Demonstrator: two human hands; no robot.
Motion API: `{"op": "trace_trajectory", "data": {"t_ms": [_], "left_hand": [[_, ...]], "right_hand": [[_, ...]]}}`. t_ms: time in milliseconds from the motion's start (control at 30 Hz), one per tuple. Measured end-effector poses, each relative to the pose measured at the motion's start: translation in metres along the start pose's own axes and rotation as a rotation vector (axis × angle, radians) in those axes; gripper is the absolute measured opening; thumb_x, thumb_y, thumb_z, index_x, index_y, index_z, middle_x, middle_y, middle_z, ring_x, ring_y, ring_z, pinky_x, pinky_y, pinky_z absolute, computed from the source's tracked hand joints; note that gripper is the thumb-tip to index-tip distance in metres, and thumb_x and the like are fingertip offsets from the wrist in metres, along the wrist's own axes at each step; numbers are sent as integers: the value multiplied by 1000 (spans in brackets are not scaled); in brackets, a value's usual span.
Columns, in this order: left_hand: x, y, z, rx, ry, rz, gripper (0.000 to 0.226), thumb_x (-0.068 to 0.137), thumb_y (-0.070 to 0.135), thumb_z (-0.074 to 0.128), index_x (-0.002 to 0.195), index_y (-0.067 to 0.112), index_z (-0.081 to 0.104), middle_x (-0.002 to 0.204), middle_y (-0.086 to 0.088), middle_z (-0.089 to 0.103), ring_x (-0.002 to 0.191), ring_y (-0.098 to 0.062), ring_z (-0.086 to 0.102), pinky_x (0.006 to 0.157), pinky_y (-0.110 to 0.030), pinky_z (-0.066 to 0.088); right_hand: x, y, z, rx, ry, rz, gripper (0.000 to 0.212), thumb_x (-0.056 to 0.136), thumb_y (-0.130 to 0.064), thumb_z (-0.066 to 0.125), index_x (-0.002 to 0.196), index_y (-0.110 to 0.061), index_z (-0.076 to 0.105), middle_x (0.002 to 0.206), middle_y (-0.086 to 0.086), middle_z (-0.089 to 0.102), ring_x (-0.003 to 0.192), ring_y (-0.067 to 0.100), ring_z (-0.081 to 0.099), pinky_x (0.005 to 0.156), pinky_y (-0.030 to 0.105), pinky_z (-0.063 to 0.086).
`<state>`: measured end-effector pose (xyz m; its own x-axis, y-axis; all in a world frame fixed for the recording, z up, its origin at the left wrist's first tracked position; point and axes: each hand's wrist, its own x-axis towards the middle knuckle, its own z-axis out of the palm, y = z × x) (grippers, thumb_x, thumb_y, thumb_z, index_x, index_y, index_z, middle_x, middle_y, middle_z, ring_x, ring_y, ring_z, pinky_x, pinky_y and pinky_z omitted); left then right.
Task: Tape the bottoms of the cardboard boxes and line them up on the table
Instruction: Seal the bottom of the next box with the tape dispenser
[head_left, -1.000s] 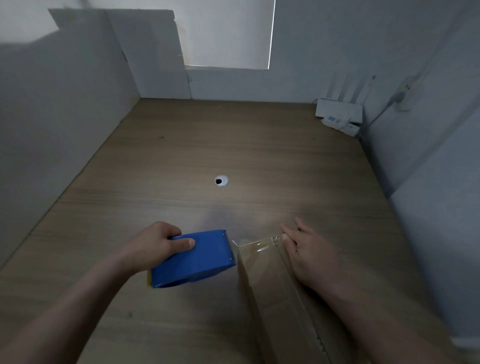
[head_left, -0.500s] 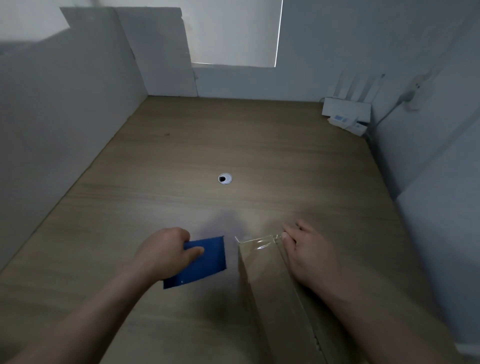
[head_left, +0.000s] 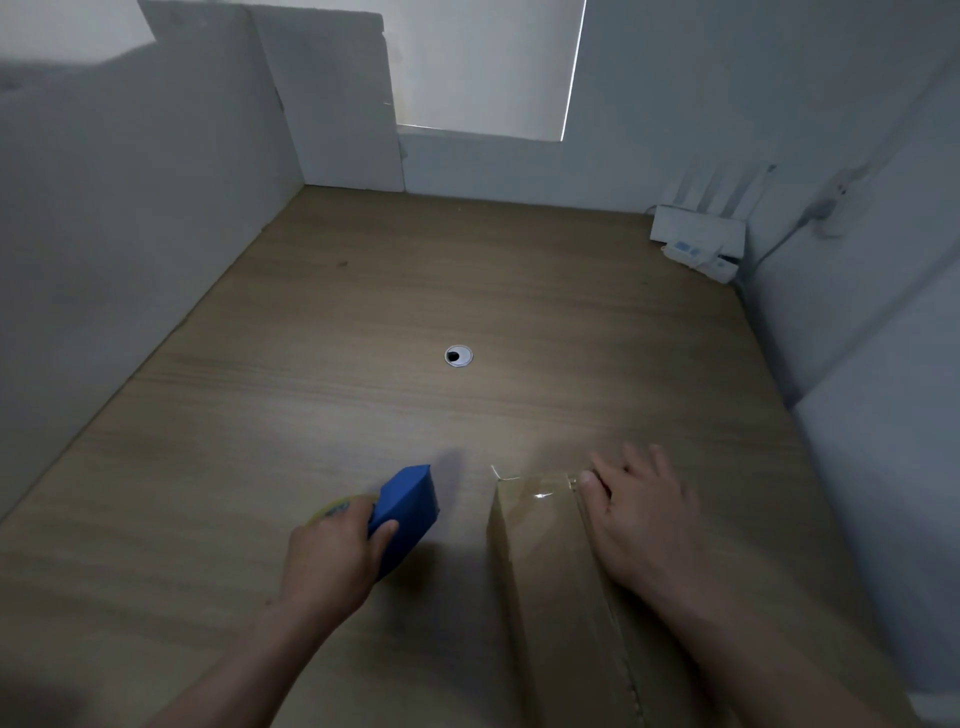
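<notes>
Brown cardboard, plain and unprinted, makes up the box (head_left: 550, 597), which is seen lying on the wooden worktop (head_left: 363, 364) on the near side of the round cable grommet (head_left: 459, 356) and a little to its right. From there it runs on toward the lower edge of the view. A long line is seen running lengthwise along its upper face; whether it is a flap seam or an edge cannot be told. A strip of clear tape (head_left: 540, 491) is laid over the end nearest the grommet, where it glints, and a loose wisp of it stands up at the left corner. The right hand (head_left: 639, 519) is laid flat on the right part of the upper face, fingers straight and spread toward the taped end, the thumb tip just beside the tape. Its grip is wide and nothing is held in it. On the near side of the grommet and slightly to its left, the left hand (head_left: 332, 561) is seen with its grip closed round a blue tape dispenser (head_left: 408, 506), the thumb pressed on the side face. A yellowish roll (head_left: 332, 509) shows at the fingers. A gap of bare worktop is left between dispenser and box; whether the dispenser touches the worktop cannot be told. Far beyond the grommet to its right, a white router (head_left: 696, 234) is set against the back wall.
</notes>
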<state>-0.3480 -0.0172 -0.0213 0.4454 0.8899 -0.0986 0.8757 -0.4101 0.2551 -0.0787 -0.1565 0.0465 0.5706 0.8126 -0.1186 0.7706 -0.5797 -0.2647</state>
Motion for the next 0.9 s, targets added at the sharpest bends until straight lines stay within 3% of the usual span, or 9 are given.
{"op": "trace_trajectory", "data": {"t_ms": [67, 133, 167, 233, 300, 400, 600, 767, 900], "left_hand": [[-1, -1, -4, -12, 11, 16, 28, 99, 51, 42, 106, 27, 56, 90, 7, 64, 81, -18, 62, 72, -38, 52], [-1, -3, -9, -11, 29, 22, 29, 99, 50, 42, 107, 27, 56, 92, 6, 65, 82, -18, 62, 72, -37, 52], [-1, -5, -11, -13, 34, 26, 29, 99, 50, 42, 108, 26, 56, 93, 6, 65, 83, -17, 62, 73, -36, 52], [-1, -7, -15, -27, 39, 39, 29, 100, 50, 42, 110, 27, 56, 94, 7, 65, 82, -15, 61, 74, -36, 53], [-1, -7, -19, -41, 38, 37, 28, 100, 50, 42, 111, 27, 55, 94, 8, 64, 81, -14, 61, 75, -36, 53], [-3, -9, -23, -67, 54, 38, 27, 100, 48, 43, 111, 27, 56, 94, 7, 65, 81, -14, 61, 74, -36, 53], [-5, -16, -34, -96, 79, 32, 27, 100, 48, 44, 108, 26, 56, 91, 7, 65, 79, -15, 61, 72, -37, 53], [-2, -21, -44, -108, 102, 15, 22, 100, 49, 43, 107, 30, 53, 88, 12, 61, 77, -10, 60, 70, -31, 53], [2, -23, -50, -117, 123, 24, 24, 98, 51, 44, 106, 31, 54, 87, 12, 62, 76, -9, 61, 70, -33, 54]], "right_hand": [[0, -4, -9, -170, -44, 2, 56, 100, -59, 25, 146, -30, 39, 165, 6, 11, 153, 30, -2, 117, 57, 15], [1, -14, -18, -180, 7, -70, 72, 97, -58, 36, 158, -24, 15, 167, 9, -5, 153, 31, -8, 118, 57, 11], [2, -19, -22, -146, 70, -167, 76, 94, -54, 44, 158, -24, 17, 167, 12, 5, 153, 33, 3, 117, 57, 19], [9, -31, -20, -68, 167, -431, 68, 86, -48, 51, 147, -20, 43, 153, 11, 42, 142, 33, 38, 105, 48, 40], [18, -46, -14, -54, 41, -552, 55, 90, -53, 44, 135, -23, 53, 134, 0, 58, 127, 26, 53, 96, 38, 43], [19, -67, 2, -102, -185, -372, 44, 97, -58, 36, 122, -30, 58, 114, -7, 64, 111, 21, 57, 93, 39, 37], [26, -85, 14, -98, -61, -158, 27, 94, -35, 42, 96, -26, 67, 98, 0, 72, 98, 29, 64, 89, 39, 35], [27, -83, 14, -159, -118, -179, 29, 95, -32, 38, 99, -24, 65, 102, 2, 70, 100, 30, 62, 86, 41, 37], [18, -69, 6, -182, -133, -153, 44, 102, -45, 27, 101, -21, 64, 111, 6, 67, 107, 30, 59, 94, 45, 37]]}}
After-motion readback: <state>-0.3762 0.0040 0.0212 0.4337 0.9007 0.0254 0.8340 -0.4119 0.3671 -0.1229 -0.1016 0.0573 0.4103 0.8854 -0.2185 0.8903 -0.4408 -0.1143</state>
